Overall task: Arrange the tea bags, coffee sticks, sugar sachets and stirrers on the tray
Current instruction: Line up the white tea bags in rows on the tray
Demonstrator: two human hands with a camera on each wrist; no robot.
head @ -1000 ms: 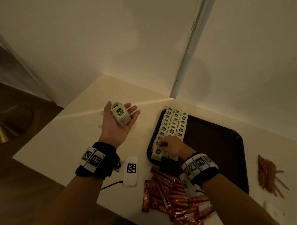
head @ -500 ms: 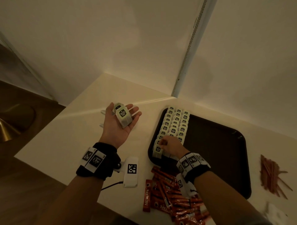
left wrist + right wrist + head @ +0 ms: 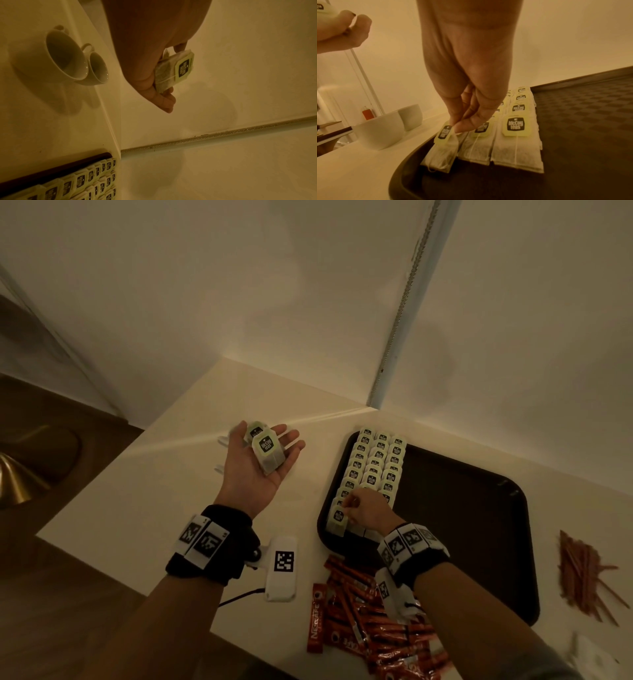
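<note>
3 rows of tea bags (image 3: 373, 470) crowd the tray's (image 3: 479, 529) left end, the right stays bare, 2 cups (image 3: 388, 125) flank outside.

Tray (image 3: 462, 542) dark, checkered; tea bags (image 3: 373, 470) white, pale-green tags; coffee sticks (image 3: 370, 621) red.

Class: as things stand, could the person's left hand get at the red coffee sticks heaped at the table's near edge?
Probably not at once. The left hand lies palm-up holding pale green-tagged tea bags, so it is occupied. The red coffee sticks lie uncovered below the right forearm, so the path looks fairly free.
</note>
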